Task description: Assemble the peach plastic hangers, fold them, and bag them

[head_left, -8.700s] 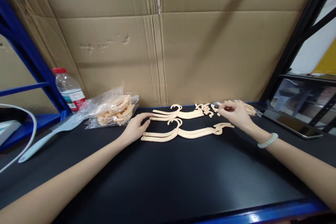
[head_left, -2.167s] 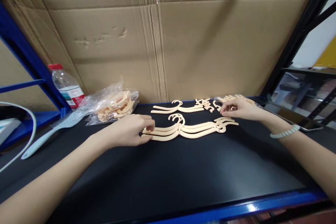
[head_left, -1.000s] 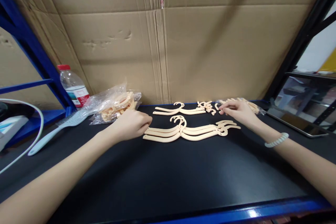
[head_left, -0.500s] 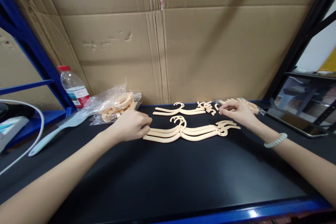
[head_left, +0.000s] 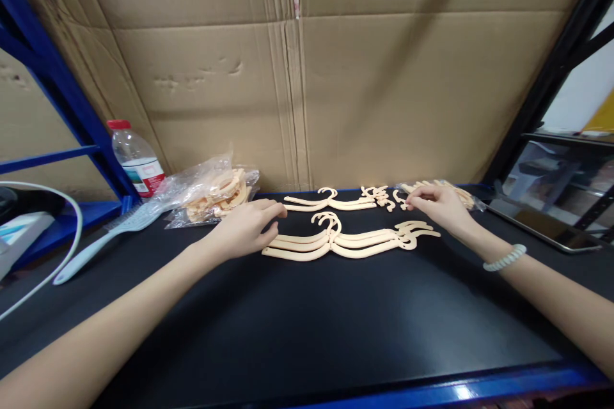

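Note:
My left hand (head_left: 249,228) hovers at the left ends of the beige hanger arms, thumb and fingers apart, holding nothing. Its fingertips come close to the rear hanger pieces (head_left: 352,206). In front lies a row of beige folding hangers (head_left: 367,249) with hooks (head_left: 329,222) pointing back. My right hand (head_left: 439,206) is at the back right, fingertips pinched together beside small curved beige pieces (head_left: 398,199). Whatever sits between those fingertips is too small to make out. Several small connector pieces (head_left: 377,194) lie left of it, and short curved parts (head_left: 415,229) overlap the right ends of the front hangers.
A clear bag of beige parts (head_left: 218,198) lies at the left, another bag (head_left: 463,195) behind my right hand. A pale blue hairbrush (head_left: 119,227), a red-capped bottle (head_left: 139,163) and a white cable (head_left: 77,223) stand left. A tablet (head_left: 542,223) lies right. Cardboard (head_left: 359,96) walls the back.
My left hand has gone from curled to fingers extended and apart. My right hand has drawn slightly to the right, away from the small curved piece. The hangers lie as before.

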